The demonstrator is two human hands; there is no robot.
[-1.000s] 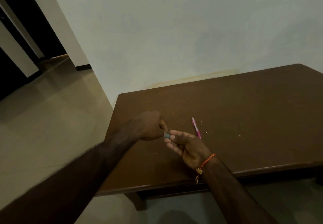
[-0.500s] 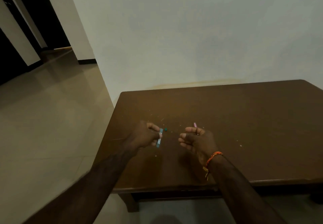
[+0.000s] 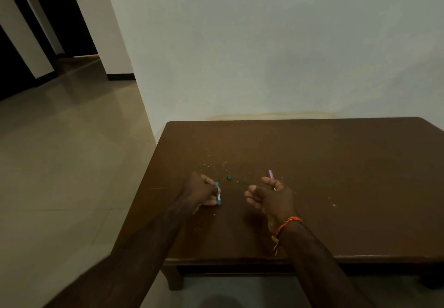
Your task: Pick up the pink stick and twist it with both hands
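Note:
My left hand (image 3: 203, 192) grips a small teal stick-like object (image 3: 218, 193) over the front left part of the brown wooden table (image 3: 336, 163). A tiny teal piece (image 3: 229, 177) lies on the table just beyond it. My right hand (image 3: 271, 199), with an orange thread band at the wrist, hovers to the right with fingers loosely curled and holds nothing. A pink pen (image 3: 271, 174) lies on the table behind my right hand, partly hidden by the thumb.
Small pale crumbs (image 3: 216, 163) are scattered over the table around the hands. The table stands against a pale wall (image 3: 264, 55). A tiled floor (image 3: 60, 163) stretches to the left toward a dark doorway (image 3: 14, 43).
My hands, together on the teal object a second ago, have drawn apart. The left keeps the teal stick; a tiny teal piece now lies on the table. The view has tilted up.

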